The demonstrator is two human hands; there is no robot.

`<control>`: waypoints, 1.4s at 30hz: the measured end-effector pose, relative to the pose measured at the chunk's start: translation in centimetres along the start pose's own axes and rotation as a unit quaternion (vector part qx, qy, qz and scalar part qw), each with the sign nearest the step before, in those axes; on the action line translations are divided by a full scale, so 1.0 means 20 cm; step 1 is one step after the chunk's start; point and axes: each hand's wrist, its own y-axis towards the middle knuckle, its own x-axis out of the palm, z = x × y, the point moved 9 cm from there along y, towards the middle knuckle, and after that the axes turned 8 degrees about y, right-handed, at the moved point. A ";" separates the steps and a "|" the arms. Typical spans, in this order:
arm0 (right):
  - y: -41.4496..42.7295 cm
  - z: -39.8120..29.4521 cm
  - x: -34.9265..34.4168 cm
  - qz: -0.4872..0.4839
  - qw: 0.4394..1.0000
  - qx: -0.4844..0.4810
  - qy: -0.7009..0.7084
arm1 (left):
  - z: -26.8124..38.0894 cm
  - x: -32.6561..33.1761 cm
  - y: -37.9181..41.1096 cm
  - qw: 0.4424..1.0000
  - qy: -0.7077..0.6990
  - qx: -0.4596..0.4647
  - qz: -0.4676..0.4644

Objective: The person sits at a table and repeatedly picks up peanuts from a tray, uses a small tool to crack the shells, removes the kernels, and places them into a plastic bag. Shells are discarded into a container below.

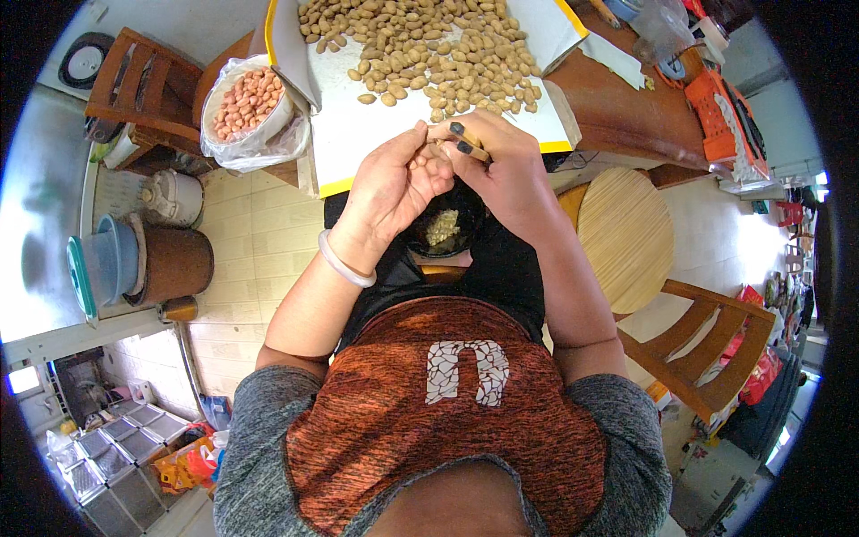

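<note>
My right hand is closed around a tool with two wooden, black-tipped handles; its working end is hidden by my fingers. My left hand meets it palm up, fingers curled; a small tan piece appears at the fingertips, too small to identify surely. Just beyond both hands, many unshelled peanuts lie in an opened white cardboard box with yellow edges. Below my hands, between my legs, sits a dark bowl holding pale broken pieces, perhaps peanut shells.
A plastic-lined tub of shelled pinkish peanuts stands left of the box. Wooden chairs flank me, with a round slatted stool top at right. An orange basket rests on the brown wooden table.
</note>
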 end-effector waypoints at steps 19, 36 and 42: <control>0.17 0.03 0.09 -0.008 0.982 0.006 -0.187 | 1.21 -0.20 -0.45 0.501 0.646 0.448 0.363; 0.36 0.16 0.27 -0.035 0.938 0.065 -0.339 | 0.66 -0.13 -0.47 0.686 0.529 0.435 0.247; 0.17 -0.05 0.00 0.022 0.993 0.069 -0.098 | 0.33 -0.02 -0.25 0.881 0.375 0.282 0.064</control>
